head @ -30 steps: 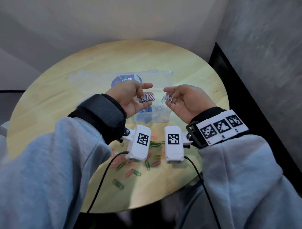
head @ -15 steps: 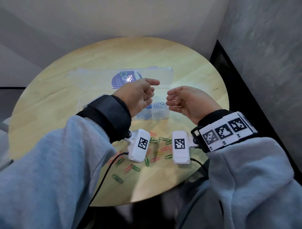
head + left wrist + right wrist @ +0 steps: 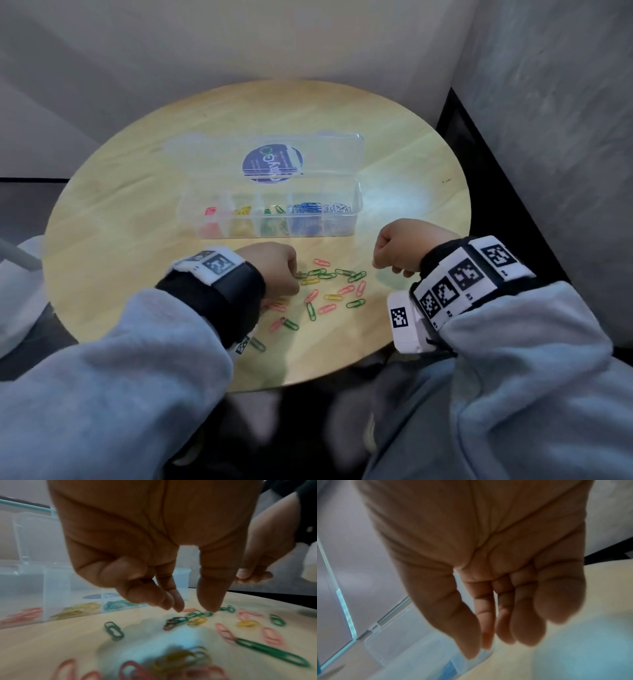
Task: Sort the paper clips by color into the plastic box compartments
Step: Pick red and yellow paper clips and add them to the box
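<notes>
we kept the round bench [image 3: 137, 192] bare but for the plastic box [image 3: 358, 205], its lid thrown back so every compartment lay open to us, colors already divided inside. the loose paper clips [image 3: 329, 284] lay scattered just before it, within reach. our left hand [image 3: 274, 267] hung over them, grip parted, holding nothing; our right hand [image 3: 397, 248] hovered beside them, fingers loosely curled, empty.

Our two hands, low and apart

Our left hand [image 3: 274, 267] points thumb and fingertips [image 3: 176, 605] downward, slightly parted; our right hand [image 3: 404, 250] hangs loosely curled, holding nothing.
</notes>
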The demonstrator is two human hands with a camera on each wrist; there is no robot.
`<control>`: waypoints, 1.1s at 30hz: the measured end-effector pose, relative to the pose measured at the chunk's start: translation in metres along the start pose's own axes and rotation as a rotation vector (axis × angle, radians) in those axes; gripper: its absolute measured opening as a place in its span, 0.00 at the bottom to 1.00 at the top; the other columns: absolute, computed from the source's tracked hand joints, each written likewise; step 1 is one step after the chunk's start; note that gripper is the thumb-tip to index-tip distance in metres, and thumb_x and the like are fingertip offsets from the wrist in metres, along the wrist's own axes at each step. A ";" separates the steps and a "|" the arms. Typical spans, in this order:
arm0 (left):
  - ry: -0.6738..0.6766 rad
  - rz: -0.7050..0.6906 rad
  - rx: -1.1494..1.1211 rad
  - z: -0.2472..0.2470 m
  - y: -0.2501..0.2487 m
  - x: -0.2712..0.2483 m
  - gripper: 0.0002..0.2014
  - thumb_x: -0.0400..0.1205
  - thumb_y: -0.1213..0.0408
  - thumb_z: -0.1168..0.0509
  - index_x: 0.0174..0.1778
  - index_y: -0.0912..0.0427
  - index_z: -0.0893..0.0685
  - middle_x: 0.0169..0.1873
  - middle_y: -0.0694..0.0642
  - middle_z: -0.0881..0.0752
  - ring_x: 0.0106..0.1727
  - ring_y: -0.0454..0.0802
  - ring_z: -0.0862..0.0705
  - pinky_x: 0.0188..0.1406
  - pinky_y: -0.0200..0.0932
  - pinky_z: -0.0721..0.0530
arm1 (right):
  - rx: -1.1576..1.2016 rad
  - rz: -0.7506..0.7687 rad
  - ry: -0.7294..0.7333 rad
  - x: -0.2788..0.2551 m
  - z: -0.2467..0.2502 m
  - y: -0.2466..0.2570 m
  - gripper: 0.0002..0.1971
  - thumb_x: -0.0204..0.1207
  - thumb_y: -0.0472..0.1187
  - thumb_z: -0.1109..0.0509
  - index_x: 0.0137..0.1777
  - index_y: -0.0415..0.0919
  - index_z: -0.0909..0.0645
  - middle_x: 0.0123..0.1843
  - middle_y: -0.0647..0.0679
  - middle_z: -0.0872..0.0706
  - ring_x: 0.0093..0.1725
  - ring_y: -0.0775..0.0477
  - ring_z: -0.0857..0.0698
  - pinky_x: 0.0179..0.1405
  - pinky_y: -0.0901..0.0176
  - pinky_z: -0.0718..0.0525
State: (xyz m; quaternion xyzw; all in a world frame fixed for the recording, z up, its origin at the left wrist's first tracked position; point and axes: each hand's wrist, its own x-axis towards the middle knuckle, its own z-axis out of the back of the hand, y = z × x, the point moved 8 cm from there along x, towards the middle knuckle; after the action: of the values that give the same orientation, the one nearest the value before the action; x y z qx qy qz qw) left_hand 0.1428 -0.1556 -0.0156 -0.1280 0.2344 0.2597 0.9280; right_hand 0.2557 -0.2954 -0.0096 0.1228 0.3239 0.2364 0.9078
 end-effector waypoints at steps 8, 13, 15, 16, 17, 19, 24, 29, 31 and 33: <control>0.042 -0.022 0.111 -0.021 -0.019 0.002 0.16 0.73 0.49 0.30 0.48 0.58 0.15 0.39 0.52 0.17 0.41 0.52 0.20 0.30 0.39 0.29 | -0.321 0.043 0.067 -0.007 -0.017 0.013 0.10 0.76 0.30 0.38 0.53 0.43 0.23 0.49 0.48 0.22 0.46 0.46 0.24 0.27 0.65 0.31; 0.040 -0.047 0.099 -0.031 -0.027 0.005 0.18 0.68 0.43 0.27 0.37 0.54 0.21 0.28 0.48 0.20 0.35 0.50 0.20 0.30 0.40 0.27 | -0.513 0.039 0.167 0.005 -0.040 0.016 0.15 0.71 0.31 0.34 0.58 0.36 0.18 0.57 0.43 0.14 0.51 0.42 0.18 0.42 0.57 0.23; 0.032 -0.065 0.087 -0.031 -0.031 0.005 0.17 0.69 0.44 0.27 0.37 0.54 0.19 0.27 0.48 0.20 0.34 0.49 0.20 0.28 0.39 0.28 | -0.530 0.055 0.186 0.014 -0.049 0.016 0.10 0.75 0.37 0.34 0.54 0.35 0.17 0.49 0.43 0.14 0.50 0.41 0.17 0.42 0.57 0.23; 0.028 -0.072 0.083 -0.031 -0.033 0.004 0.15 0.70 0.45 0.27 0.38 0.53 0.18 0.26 0.47 0.21 0.34 0.49 0.20 0.26 0.39 0.29 | -0.536 0.066 0.192 0.016 -0.052 0.017 0.08 0.76 0.39 0.33 0.51 0.36 0.18 0.43 0.44 0.17 0.49 0.42 0.18 0.42 0.57 0.24; 0.023 -0.078 0.077 -0.031 -0.034 0.003 0.14 0.70 0.46 0.27 0.39 0.53 0.18 0.26 0.47 0.21 0.33 0.48 0.20 0.25 0.38 0.30 | -0.529 0.084 0.191 0.018 -0.054 0.018 0.07 0.77 0.41 0.32 0.49 0.38 0.19 0.41 0.45 0.19 0.48 0.43 0.19 0.42 0.58 0.25; 0.018 -0.086 0.055 -0.030 -0.035 0.002 0.14 0.71 0.48 0.27 0.40 0.53 0.19 0.27 0.47 0.20 0.33 0.47 0.21 0.24 0.38 0.31 | -0.496 0.107 0.152 0.015 -0.052 0.021 0.06 0.76 0.42 0.31 0.48 0.39 0.19 0.46 0.44 0.16 0.46 0.43 0.21 0.43 0.57 0.25; 0.018 -0.095 -0.039 -0.031 -0.035 0.001 0.14 0.74 0.52 0.28 0.46 0.57 0.19 0.35 0.51 0.12 0.25 0.44 0.23 0.31 0.38 0.24 | -0.363 0.215 0.008 0.004 -0.041 0.029 0.09 0.73 0.34 0.31 0.44 0.46 0.27 0.37 0.53 0.24 0.37 0.50 0.25 0.27 0.64 0.31; 0.044 -0.104 -0.058 -0.035 -0.038 0.001 0.15 0.77 0.54 0.29 0.52 0.61 0.14 0.39 0.54 0.13 0.36 0.52 0.19 0.40 0.41 0.20 | -0.322 0.226 0.040 0.007 -0.042 0.030 0.11 0.72 0.31 0.31 0.45 0.48 0.25 0.43 0.52 0.22 0.42 0.48 0.24 0.31 0.63 0.28; 0.041 -0.099 -0.060 -0.036 -0.037 0.001 0.14 0.76 0.55 0.29 0.52 0.61 0.14 0.40 0.54 0.13 0.37 0.52 0.19 0.43 0.42 0.17 | -0.336 0.223 0.039 0.008 -0.041 0.029 0.09 0.74 0.32 0.33 0.46 0.47 0.23 0.44 0.52 0.21 0.44 0.48 0.24 0.36 0.64 0.27; 0.042 -0.093 -0.066 -0.038 -0.035 0.002 0.13 0.76 0.55 0.29 0.51 0.60 0.14 0.42 0.54 0.11 0.38 0.52 0.18 0.47 0.43 0.15 | -0.353 0.223 0.040 0.007 -0.041 0.029 0.08 0.75 0.32 0.34 0.46 0.47 0.23 0.46 0.51 0.21 0.45 0.48 0.24 0.39 0.63 0.27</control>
State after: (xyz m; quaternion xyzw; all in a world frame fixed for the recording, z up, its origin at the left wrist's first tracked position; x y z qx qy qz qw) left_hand 0.1492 -0.1979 -0.0447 -0.1745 0.2391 0.2211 0.9293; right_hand 0.2242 -0.2643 -0.0338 -0.0076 0.2797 0.3906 0.8770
